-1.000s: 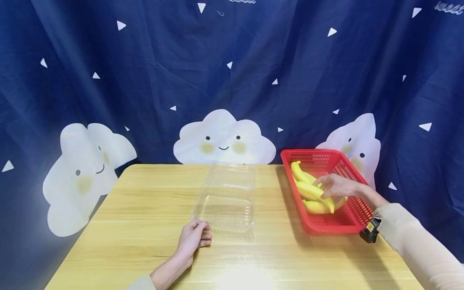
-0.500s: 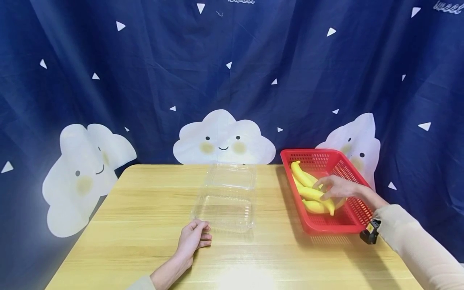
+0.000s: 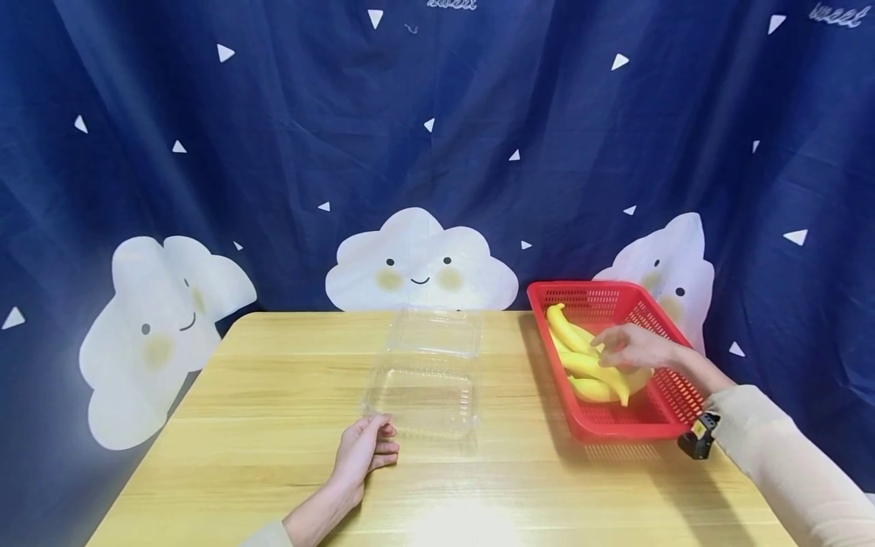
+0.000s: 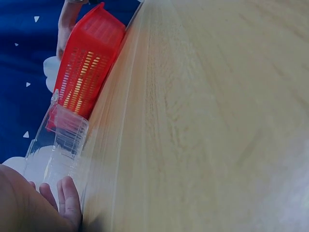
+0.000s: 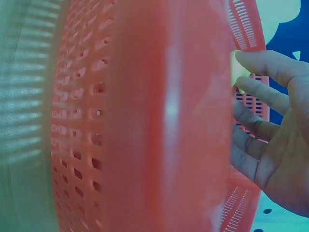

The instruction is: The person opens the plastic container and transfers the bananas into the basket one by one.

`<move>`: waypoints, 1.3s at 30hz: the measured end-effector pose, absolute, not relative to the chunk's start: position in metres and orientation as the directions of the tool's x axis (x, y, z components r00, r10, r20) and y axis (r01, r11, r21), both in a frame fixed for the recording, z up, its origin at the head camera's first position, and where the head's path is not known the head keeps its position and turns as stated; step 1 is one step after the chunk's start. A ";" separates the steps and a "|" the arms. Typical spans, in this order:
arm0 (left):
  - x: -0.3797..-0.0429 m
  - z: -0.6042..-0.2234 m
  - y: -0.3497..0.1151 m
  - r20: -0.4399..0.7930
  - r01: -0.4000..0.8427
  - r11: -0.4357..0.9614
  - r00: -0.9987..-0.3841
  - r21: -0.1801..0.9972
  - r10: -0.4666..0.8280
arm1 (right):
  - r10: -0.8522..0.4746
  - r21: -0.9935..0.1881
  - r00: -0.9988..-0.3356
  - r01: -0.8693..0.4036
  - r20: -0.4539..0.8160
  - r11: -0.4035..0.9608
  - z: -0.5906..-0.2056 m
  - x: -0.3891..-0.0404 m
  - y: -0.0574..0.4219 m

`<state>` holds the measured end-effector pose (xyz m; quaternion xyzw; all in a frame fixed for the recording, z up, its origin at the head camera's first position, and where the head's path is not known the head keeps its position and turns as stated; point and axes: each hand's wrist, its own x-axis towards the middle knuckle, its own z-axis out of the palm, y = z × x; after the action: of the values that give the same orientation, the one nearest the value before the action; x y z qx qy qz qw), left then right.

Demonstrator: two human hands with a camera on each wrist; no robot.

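An unfolded clear plastic clamshell box (image 3: 424,437) lies on the wooden table with its lid part away from me. My left hand (image 3: 358,456) pinches the near left corner of its rim between thumb and index finger, the other fingers loosely extended; the left wrist view shows this hand (image 4: 60,205) against the box (image 4: 58,145). To the right, several yellow bananas (image 3: 581,365) lie in a red plastic basket (image 3: 581,425). My right hand (image 3: 636,347) is inside it, close over the bananas. Thumb and index finger (image 5: 268,94) are at a yellow banana (image 5: 238,72); I cannot tell whether they grip it.
The basket's red wall (image 5: 169,116) stands between the right wrist camera and most of the bananas. A wooden table (image 3: 273,425) carries everything. Behind it hangs a dark blue curtain (image 3: 294,137) printed with smiling clouds and white triangles.
My right hand's thumb has lifted slightly and come nearer the index finger. The front bananas have shifted a little beneath it. My left hand and the clear box stay in place.
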<state>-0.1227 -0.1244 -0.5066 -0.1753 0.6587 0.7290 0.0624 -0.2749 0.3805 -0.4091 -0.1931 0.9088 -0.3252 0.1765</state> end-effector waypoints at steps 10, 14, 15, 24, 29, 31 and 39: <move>-0.123 -0.502 -0.123 -0.338 -0.322 -0.127 -0.930 0.938 -0.141 | -0.460 -0.614 -0.884 -0.321 -0.079 0.721 -0.402 -0.273 0.375; -0.124 -0.502 -0.124 -0.335 -0.320 -0.120 -0.933 0.940 -0.134 | -0.416 -0.616 -0.907 -0.292 -0.064 0.732 -0.397 -0.271 0.367; -0.124 -0.501 -0.124 -0.336 -0.322 -0.120 -0.932 0.939 -0.133 | -0.403 -0.616 -0.913 -0.283 -0.062 0.735 -0.396 -0.269 0.365; -0.125 -0.500 -0.124 -0.346 -0.329 -0.145 -0.932 0.933 -0.110 | -0.308 -0.545 -0.944 -0.323 0.121 0.774 -0.379 -0.253 0.329; -0.126 -0.498 -0.126 -0.343 -0.327 -0.139 -0.933 0.935 -0.111 | -0.283 -0.560 -0.954 -0.288 0.098 0.777 -0.374 -0.246 0.310; -0.126 -0.497 -0.127 -0.341 -0.326 -0.133 -0.933 0.936 -0.114 | -0.282 -0.563 -0.954 -0.289 0.102 0.774 -0.374 -0.242 0.303; -0.126 -0.492 -0.132 -0.344 -0.331 -0.117 -0.932 0.936 -0.115 | -0.292 -0.535 -0.938 -0.346 0.186 0.771 -0.377 -0.229 0.282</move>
<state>-0.1264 -0.1316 -0.4922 -0.1691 0.6601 0.7281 0.0742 -0.2293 0.2818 -0.3767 -0.1695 0.9398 -0.2932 -0.0460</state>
